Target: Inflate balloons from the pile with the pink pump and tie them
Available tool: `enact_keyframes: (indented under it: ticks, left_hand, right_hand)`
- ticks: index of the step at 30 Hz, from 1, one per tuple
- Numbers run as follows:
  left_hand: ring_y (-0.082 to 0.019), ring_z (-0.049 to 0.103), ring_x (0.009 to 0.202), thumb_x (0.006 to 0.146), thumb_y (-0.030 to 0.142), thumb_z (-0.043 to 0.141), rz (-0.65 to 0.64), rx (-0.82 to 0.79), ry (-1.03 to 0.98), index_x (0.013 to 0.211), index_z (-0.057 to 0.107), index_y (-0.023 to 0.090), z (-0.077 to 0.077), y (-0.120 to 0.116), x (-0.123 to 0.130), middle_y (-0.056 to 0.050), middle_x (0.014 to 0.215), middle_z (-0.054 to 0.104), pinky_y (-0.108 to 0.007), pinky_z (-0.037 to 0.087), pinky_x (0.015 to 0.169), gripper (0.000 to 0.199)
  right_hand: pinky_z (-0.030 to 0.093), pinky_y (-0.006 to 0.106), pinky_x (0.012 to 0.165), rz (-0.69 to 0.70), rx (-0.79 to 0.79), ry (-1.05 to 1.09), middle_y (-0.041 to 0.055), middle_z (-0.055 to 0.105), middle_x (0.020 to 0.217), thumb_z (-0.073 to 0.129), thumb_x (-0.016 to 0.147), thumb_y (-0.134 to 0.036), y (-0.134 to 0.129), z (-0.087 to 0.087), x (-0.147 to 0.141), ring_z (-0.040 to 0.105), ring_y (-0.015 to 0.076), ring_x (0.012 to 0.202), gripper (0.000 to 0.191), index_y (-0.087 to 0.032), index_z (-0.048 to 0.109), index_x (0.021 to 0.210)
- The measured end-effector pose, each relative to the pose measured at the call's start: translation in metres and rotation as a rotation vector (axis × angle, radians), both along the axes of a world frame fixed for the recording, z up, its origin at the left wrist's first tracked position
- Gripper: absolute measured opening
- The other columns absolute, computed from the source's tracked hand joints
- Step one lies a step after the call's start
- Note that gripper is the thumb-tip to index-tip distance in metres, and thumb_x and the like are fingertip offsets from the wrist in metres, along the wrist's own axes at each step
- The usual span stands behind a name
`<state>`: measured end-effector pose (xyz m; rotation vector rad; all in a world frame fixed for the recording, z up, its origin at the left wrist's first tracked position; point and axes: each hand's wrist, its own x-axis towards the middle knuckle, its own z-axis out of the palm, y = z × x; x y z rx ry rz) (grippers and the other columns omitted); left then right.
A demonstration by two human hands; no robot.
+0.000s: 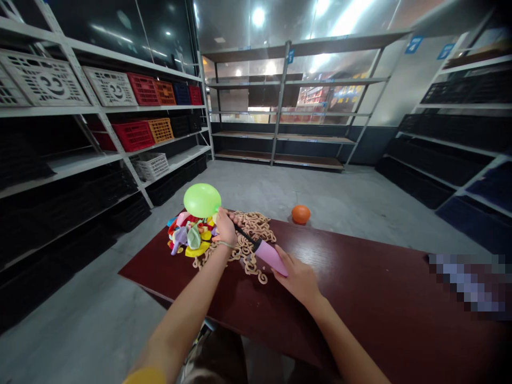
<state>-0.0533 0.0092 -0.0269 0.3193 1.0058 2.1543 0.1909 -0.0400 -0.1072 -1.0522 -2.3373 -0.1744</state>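
A green balloon [202, 200], partly inflated, sits at the tip of a pink hand pump [272, 257]. My left hand [226, 228] is closed around the place where the balloon's neck meets the pump's nozzle end. My right hand [298, 274] grips the pink body of the pump, whose black rod points toward the left hand. Beneath and left of my left hand lies a pile of flat, uninflated balloons [194, 236] in several colours. Beside them, partly covered by my left hand and the pump, is a heap of beige curled strings [254, 226].
All this lies on a dark red table [360, 282]. An orange balloon [301, 214] is beyond its far edge. Shelves with coloured crates [134, 135] line the left side, and a metal rack [276, 106] stands at the back. Something blurred out [468, 282] is at the table's right.
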Motion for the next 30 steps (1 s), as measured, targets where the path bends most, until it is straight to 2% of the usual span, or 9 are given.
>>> enact_keyframes:
  ticks: [3,5,8,13,15,18,24,27,30]
  left_hand:
    - [-0.009,0.037,0.036,0.097,0.046,0.044,-0.112,-0.02,0.007,0.07,0.037,0.022,-0.021,-0.003,0.039,0.007,0.05,0.035,-0.02,0.032,0.034,0.037]
    - [-0.009,0.036,0.036,0.098,0.047,0.043,-0.144,-0.016,-0.005,0.068,0.036,0.022,-0.028,-0.004,0.047,0.006,0.05,0.034,-0.02,0.033,0.035,0.039]
    - [-0.008,0.038,0.037,0.097,0.046,0.044,-0.107,-0.008,-0.005,0.069,0.037,0.022,-0.021,-0.001,0.024,0.006,0.05,0.036,-0.02,0.034,0.037,0.038]
    - [-0.007,0.037,0.037,0.096,0.046,0.047,-0.025,0.011,0.005,0.072,0.039,0.021,0.01,0.001,-0.04,0.008,0.051,0.035,-0.019,0.033,0.038,0.035]
    - [-0.007,0.036,0.037,0.096,0.046,0.045,-0.003,0.019,0.004,0.072,0.039,0.021,0.012,-0.001,-0.046,0.008,0.051,0.034,-0.019,0.032,0.038,0.034]
    - [-0.008,0.035,0.037,0.095,0.046,0.045,0.021,0.013,-0.013,0.071,0.037,0.022,-0.002,-0.005,-0.021,0.008,0.052,0.033,-0.02,0.03,0.037,0.035]
    - [-0.009,0.037,0.037,0.098,0.046,0.042,-0.087,-0.051,-0.037,0.068,0.035,0.022,-0.035,-0.008,0.048,0.006,0.051,0.036,-0.022,0.032,0.037,0.039]
    - [-0.009,0.037,0.037,0.098,0.049,0.042,-0.109,-0.037,-0.026,0.069,0.036,0.022,-0.028,-0.009,0.04,0.006,0.051,0.035,-0.021,0.032,0.037,0.04]
    - [-0.008,0.038,0.038,0.098,0.047,0.043,-0.089,-0.008,-0.013,0.071,0.038,0.022,-0.007,-0.008,0.003,0.007,0.051,0.036,-0.02,0.031,0.037,0.037]
  right_hand:
    - [0.049,0.029,0.066,-0.012,-0.042,0.019,0.0068,0.072,0.108,0.057,0.089,-0.034,-0.002,-0.002,-0.003,0.069,0.0221,0.085,0.063,-0.025,0.039,0.149]
    - [0.051,0.03,0.068,-0.003,-0.041,0.023,0.0073,0.071,0.112,0.058,0.089,-0.034,0.001,-0.004,0.0,0.069,0.0224,0.088,0.065,-0.025,0.037,0.149]
    - [0.052,0.032,0.074,0.033,-0.025,0.01,0.0081,0.07,0.117,0.058,0.089,-0.035,0.008,-0.005,0.006,0.069,0.0228,0.092,0.06,-0.023,0.042,0.146]
    - [0.052,0.033,0.078,0.066,-0.039,0.021,0.0084,0.07,0.118,0.059,0.088,-0.036,0.01,-0.003,0.006,0.069,0.0232,0.094,0.05,-0.021,0.053,0.135]
    - [0.052,0.032,0.078,0.062,-0.05,0.033,0.0078,0.071,0.115,0.06,0.088,-0.036,0.007,-0.003,0.003,0.07,0.0226,0.092,0.048,-0.021,0.055,0.133]
    - [0.051,0.031,0.075,0.05,-0.067,0.043,0.0073,0.072,0.112,0.062,0.086,-0.035,0.004,-0.004,0.0,0.07,0.0222,0.089,0.047,-0.02,0.057,0.13]
    - [0.052,0.031,0.075,0.023,-0.091,0.077,0.0077,0.072,0.115,0.062,0.085,-0.034,0.002,-0.003,0.0,0.071,0.0224,0.09,0.048,-0.019,0.057,0.13]
    - [0.052,0.031,0.075,0.044,-0.063,0.055,0.0081,0.071,0.116,0.061,0.086,-0.034,0.003,-0.001,0.002,0.07,0.0224,0.092,0.049,-0.018,0.055,0.132]
    - [0.052,0.031,0.076,0.079,-0.023,0.04,0.0075,0.071,0.115,0.061,0.088,-0.034,0.005,0.003,0.005,0.07,0.0216,0.093,0.048,-0.018,0.054,0.132]
